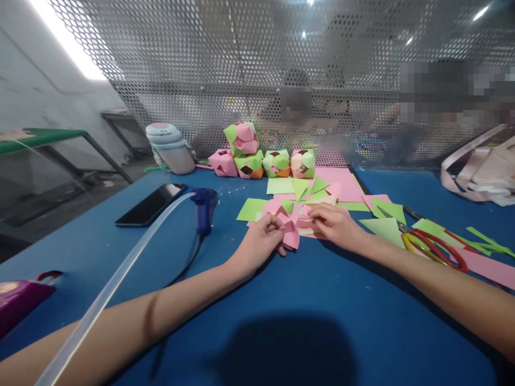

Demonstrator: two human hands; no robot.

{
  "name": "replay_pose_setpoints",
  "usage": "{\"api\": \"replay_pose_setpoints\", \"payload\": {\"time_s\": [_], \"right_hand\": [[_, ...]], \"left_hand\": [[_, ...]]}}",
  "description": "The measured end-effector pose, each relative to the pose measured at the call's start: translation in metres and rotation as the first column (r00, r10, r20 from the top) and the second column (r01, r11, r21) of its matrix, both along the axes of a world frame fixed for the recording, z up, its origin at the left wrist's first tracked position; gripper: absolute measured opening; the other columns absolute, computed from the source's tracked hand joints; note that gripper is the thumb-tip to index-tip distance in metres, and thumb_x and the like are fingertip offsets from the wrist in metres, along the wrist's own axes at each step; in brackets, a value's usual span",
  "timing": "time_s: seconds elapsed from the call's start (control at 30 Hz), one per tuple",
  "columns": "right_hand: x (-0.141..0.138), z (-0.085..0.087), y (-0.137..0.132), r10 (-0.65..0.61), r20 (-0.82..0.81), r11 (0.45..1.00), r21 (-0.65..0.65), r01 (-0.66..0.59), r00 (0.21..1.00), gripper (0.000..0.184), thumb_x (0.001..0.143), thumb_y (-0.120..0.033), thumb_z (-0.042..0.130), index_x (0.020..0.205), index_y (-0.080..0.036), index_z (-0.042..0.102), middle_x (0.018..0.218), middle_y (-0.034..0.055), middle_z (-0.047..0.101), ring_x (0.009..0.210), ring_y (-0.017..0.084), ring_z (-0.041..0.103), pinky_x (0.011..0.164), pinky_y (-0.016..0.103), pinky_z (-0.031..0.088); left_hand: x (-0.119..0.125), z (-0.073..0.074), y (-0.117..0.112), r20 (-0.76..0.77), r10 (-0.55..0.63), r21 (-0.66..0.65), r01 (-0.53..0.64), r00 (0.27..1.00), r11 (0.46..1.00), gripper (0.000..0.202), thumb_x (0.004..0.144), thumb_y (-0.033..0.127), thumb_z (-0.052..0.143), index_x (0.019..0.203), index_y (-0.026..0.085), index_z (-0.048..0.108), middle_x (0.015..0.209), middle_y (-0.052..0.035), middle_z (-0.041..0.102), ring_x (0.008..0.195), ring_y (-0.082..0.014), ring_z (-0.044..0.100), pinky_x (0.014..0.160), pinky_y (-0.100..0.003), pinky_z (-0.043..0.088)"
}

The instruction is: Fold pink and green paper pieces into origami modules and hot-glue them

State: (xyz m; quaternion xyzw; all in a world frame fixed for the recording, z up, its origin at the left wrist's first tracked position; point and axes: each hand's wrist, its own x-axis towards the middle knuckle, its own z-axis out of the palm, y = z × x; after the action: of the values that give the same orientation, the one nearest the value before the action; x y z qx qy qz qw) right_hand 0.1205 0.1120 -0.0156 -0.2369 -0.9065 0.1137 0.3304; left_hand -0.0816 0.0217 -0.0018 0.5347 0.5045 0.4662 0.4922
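Note:
My left hand [259, 240] is closed around a piece of folded pink paper [291, 237], just above the blue table. Close by on the right, my right hand [340, 225] has its thumb and fingers pinched at a small pink paper piece [304, 212]. Whether the two pink pieces are joined is too small to tell. Beneath and behind both hands lie pink paper sheets [341, 185] and green paper pieces [252, 209]. Several folded paper cubes in pink and green stand further back, with one pink-and-green cube [242, 138] stacked on top.
A blue glue gun [204, 212] with a long clear glue stick [120, 276] stands left of my hands. Beyond it are a black phone [151, 205] and a lidded cup [171, 150]. Scissors [432, 247] lie among scraps at right. A perforated metal panel [193, 102] closes the back.

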Motion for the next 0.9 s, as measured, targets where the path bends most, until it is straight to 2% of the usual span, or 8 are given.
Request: {"api": "replay_pose_setpoints", "payload": {"time_s": [0.13,0.33,0.57,0.67,0.8,0.9], "right_hand": [[0.012,0.003,-0.019,0.063,-0.036,0.998,-0.007,-0.063,0.997,0.02,0.085,-0.009,0.047,0.096,-0.018,0.06,0.101,0.0082,0.063,0.094,0.017,0.059,0.076,0.032,0.051],[0.01,0.001,-0.034,0.04,-0.095,0.999,-0.004,-0.04,0.995,0.014,0.089,-0.014,0.05,0.096,-0.021,0.06,0.098,0.0076,0.064,0.095,0.018,0.062,0.079,0.034,0.054],[0.012,-0.005,-0.041,0.118,0.054,0.984,0.128,-0.124,0.992,0.028,0.088,-0.011,0.049,0.112,-0.024,0.055,0.111,0.0105,0.064,0.103,0.02,0.061,0.087,0.038,0.054],[0.015,-0.001,-0.045,0.077,0.055,0.986,0.147,-0.085,0.996,0.032,0.086,-0.012,0.051,0.115,-0.025,0.056,0.113,0.0084,0.065,0.105,0.022,0.06,0.09,0.042,0.052],[0.014,0.01,-0.052,-0.018,-0.077,0.99,0.137,0.029,0.997,0.031,0.084,-0.018,0.057,0.114,-0.025,0.056,0.115,0.0091,0.062,0.107,0.024,0.058,0.091,0.045,0.05],[0.01,0.014,-0.058,0.001,-0.108,0.999,0.053,0.005,0.994,0.034,0.083,-0.026,0.061,0.116,-0.027,0.053,0.108,0.0084,0.064,0.101,0.024,0.06,0.087,0.043,0.051]], "left_hand": [[0.002,0.002,0.0,0.085,0.026,-0.031,-0.023,0.996,0.999,0.012,0.08,0.017,0.055,0.083,0.017,0.043,0.066,-0.0009,0.064,0.061,-0.0153,0.066,0.052,-0.025,0.05],[-0.002,-0.001,-0.001,0.123,0.009,0.018,-0.011,0.992,1.0,0.01,0.081,0.017,0.055,0.089,0.016,0.049,0.068,0.0005,0.063,0.055,-0.0111,0.062,0.057,-0.026,0.051],[-0.002,0.0,-0.003,0.112,0.097,0.045,-0.103,0.989,0.994,0.014,0.08,0.022,0.06,0.089,0.014,0.054,0.079,-0.0017,0.065,0.064,-0.0117,0.065,0.067,-0.027,0.053],[-0.001,0.002,-0.005,0.124,0.14,0.057,-0.148,0.982,0.987,0.014,0.079,0.019,0.06,0.089,0.014,0.053,0.082,-0.0012,0.064,0.067,-0.0111,0.066,0.069,-0.026,0.054],[0.004,0.006,-0.013,0.015,0.13,0.142,-0.131,0.991,0.981,0.01,0.082,0.019,0.055,0.092,0.015,0.053,0.087,-0.0012,0.063,0.073,-0.0113,0.067,0.072,-0.025,0.054],[0.011,0.005,-0.024,-0.11,0.07,0.196,-0.048,0.991,0.979,0.014,0.084,0.016,0.051,0.098,0.016,0.054,0.09,-0.0018,0.065,0.078,-0.0126,0.067,0.073,-0.025,0.053]]}}
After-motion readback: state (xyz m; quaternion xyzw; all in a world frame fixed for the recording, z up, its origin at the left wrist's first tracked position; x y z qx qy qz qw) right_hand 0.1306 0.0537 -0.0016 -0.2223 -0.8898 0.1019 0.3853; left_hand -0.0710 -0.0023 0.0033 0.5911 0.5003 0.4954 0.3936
